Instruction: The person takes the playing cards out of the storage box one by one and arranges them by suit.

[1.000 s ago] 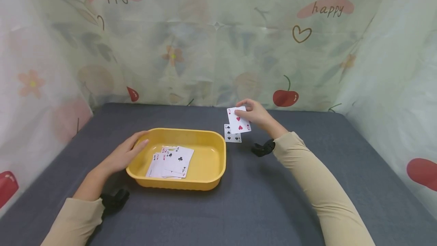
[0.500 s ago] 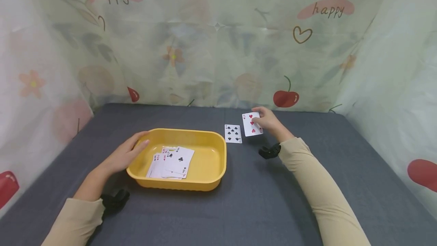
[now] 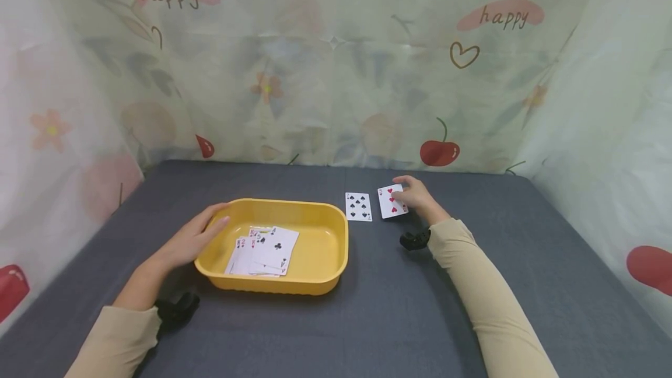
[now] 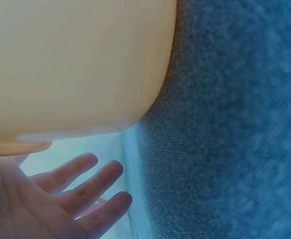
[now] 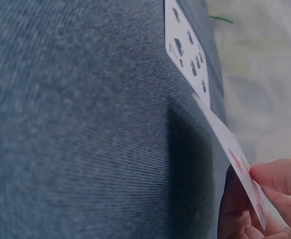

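My right hand (image 3: pixel 420 198) pinches a three of hearts playing card (image 3: pixel 387 206) between thumb and fingers, just over the dark cloth. In the right wrist view the three of hearts (image 5: pixel 225 137) is tilted, its shadow on the cloth below. Left of it, a seven of spades (image 3: pixel 359 207) lies face up. My left hand (image 3: pixel 191 235) rests at the left end of a yellow plastic basin (image 3: pixel 320 284), thumb over the rim. Its fingers (image 4: pixel 93 186) are spread and loose beside the basin wall in the left wrist view. Several overlapping playing cards (image 3: pixel 275 248) lie face up inside.
The table wears a dark grey-blue cloth (image 3: pixel 357 319). A patterned curtain (image 3: pixel 331 92) stands behind it and along both sides. Black wrist mounts (image 3: pixel 178 311) hang below each wrist.
My right hand has carried the three of hearts from over the seven of spades to its right and lowered it toward the cloth. The left hand and basin have stayed put.
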Available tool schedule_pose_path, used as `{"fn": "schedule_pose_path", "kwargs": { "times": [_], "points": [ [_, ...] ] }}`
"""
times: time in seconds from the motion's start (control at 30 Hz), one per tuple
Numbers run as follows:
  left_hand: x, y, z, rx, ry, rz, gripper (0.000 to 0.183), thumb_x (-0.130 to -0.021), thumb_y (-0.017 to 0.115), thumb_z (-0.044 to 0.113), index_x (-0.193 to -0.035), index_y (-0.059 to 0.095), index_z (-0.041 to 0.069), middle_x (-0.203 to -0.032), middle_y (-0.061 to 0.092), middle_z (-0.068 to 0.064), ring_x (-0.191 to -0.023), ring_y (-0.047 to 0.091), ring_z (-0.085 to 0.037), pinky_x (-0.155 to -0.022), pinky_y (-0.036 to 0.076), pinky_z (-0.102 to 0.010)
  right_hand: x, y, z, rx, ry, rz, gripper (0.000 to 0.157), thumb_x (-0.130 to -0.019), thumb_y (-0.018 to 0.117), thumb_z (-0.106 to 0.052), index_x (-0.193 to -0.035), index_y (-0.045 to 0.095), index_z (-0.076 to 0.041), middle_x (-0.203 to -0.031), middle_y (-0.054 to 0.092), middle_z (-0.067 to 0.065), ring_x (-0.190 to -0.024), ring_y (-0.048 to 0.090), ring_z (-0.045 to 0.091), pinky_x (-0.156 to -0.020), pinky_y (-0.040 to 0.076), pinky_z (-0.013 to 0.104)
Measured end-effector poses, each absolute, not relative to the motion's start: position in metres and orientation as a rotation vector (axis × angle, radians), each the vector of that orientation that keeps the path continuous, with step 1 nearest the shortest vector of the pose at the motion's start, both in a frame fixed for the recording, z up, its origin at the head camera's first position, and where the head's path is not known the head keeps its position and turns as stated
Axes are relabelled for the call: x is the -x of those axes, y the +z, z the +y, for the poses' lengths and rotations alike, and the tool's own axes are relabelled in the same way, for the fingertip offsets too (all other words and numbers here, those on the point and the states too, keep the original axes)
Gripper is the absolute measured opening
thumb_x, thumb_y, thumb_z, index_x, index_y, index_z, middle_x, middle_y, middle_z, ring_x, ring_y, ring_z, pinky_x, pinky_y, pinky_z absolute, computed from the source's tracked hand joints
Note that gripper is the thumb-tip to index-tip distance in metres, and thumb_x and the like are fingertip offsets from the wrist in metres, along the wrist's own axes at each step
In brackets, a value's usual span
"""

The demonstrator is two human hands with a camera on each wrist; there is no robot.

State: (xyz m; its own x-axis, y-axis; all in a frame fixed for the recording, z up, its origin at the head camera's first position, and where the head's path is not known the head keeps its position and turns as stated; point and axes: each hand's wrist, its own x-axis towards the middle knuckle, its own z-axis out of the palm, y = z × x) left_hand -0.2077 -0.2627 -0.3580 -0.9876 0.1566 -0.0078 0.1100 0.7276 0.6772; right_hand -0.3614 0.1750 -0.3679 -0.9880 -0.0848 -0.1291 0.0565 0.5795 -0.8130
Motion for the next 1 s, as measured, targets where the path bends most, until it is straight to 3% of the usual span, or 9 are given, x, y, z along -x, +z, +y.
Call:
{"fn": "schedule_pose_path", "kwargs": {
  "times": [0.47,0.8,1.0],
  "points": [
    [0.208,-0.359,-0.264,-0.241,1.123,2.864,0.063,-0.099,0.036,0.045,-0.145,0.024,0.002,-0.148,0.026,-0.026,-0.133,0.029,-0.043,-0.106,0.024,-0.063,0.364,-0.376,0.17,0.02,-1.318,2.68,0.044,-0.09,0.055,-0.01,-0.132,0.046,0.0,-0.115,0.054,0.023,-0.084,0.054,0.017,-0.066,0.042,0.02],
    [0.208,-0.358,-0.263,-0.241,1.115,2.867,0.064,-0.099,0.035,0.045,-0.145,0.024,0.002,-0.148,0.026,-0.026,-0.133,0.029,-0.044,-0.106,0.024,-0.063,0.361,-0.37,0.169,-0.017,-1.098,2.811,0.044,-0.091,0.052,-0.019,-0.129,0.045,0.002,-0.127,0.049,0.026,-0.109,0.049,0.031,-0.093,0.043,0.042],
    [0.208,-0.358,-0.263,-0.254,1.122,2.869,0.062,-0.099,0.036,0.043,-0.145,0.025,0.001,-0.148,0.027,-0.026,-0.132,0.03,-0.043,-0.107,0.024,-0.062,0.356,-0.364,0.17,-0.074,-0.947,2.878,0.044,-0.091,0.052,-0.023,-0.126,0.045,0.004,-0.127,0.049,0.025,-0.106,0.05,0.033,-0.091,0.044,0.043]
  ]
}}
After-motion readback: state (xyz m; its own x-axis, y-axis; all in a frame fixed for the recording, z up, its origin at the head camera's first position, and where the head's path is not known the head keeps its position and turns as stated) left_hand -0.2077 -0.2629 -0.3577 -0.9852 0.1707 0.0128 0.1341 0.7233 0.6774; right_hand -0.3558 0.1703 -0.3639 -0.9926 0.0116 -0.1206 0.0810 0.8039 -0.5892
